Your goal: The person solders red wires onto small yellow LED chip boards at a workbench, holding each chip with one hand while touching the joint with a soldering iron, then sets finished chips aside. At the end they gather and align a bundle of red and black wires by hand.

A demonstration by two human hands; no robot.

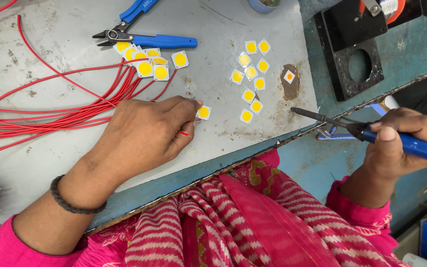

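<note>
My left hand (147, 133) rests on the grey worktop (75, 158) and pinches a red wire (184, 133) against a small white square chip with a yellow disc (203, 112). My right hand (401, 143) grips a blue-handled soldering iron (371, 132) off the table's right edge, its dark tip pointing left about level with the chip. Several loose yellow chips (251, 74) lie beyond the held one. More chips (147, 62) with red wires attached sit at the upper left.
A bundle of red wires (50, 109) fans left across the worktop. Blue-handled cutters (139, 37) lie at the top. A brown pad with an orange-centred chip (289, 79) sits near a black metal stand (352, 54).
</note>
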